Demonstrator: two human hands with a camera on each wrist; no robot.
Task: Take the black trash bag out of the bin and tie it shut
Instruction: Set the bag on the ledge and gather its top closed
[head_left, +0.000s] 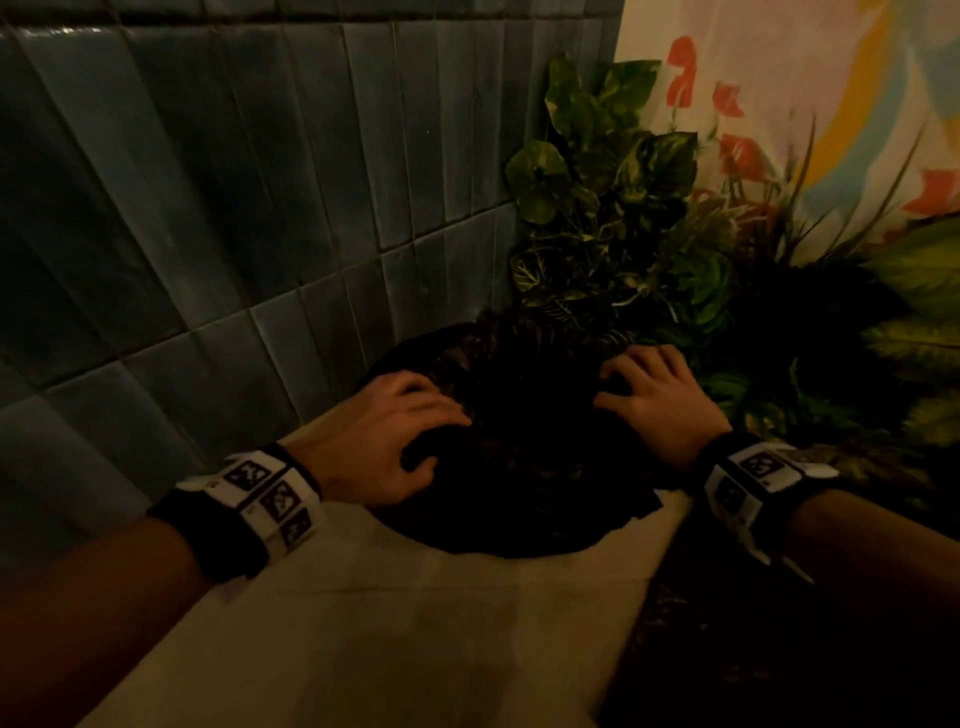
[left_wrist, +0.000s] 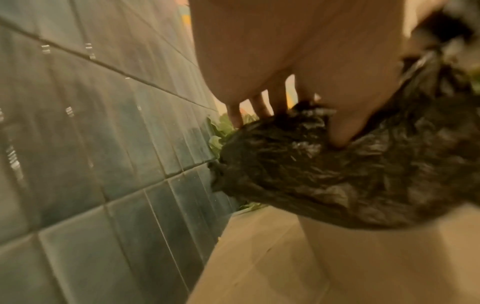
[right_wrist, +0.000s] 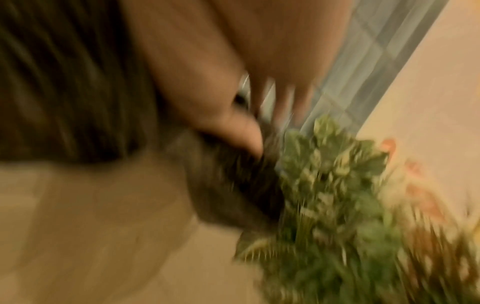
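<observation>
the bin itself is hidden under the crumpled black bag (head_left: 519, 441), whose contents are lost in the dark, and the right wrist view is badly blurred. the left hand (head_left: 384, 436) at 9 o'clock and right hand (head_left: 660, 400) at 3 o'clock each grasp the bag's rim. the bag sits between tiled wall (head_left: 208, 208) and plant (head_left: 623, 208).

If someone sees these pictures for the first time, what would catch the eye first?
Probably the two hands, left hand and right hand, gripping the crumpled black trash bag low in the middle of the head view. Next, the leafy green plant behind the bag, between the dark blue-green tiled wall and a painted wall.
</observation>
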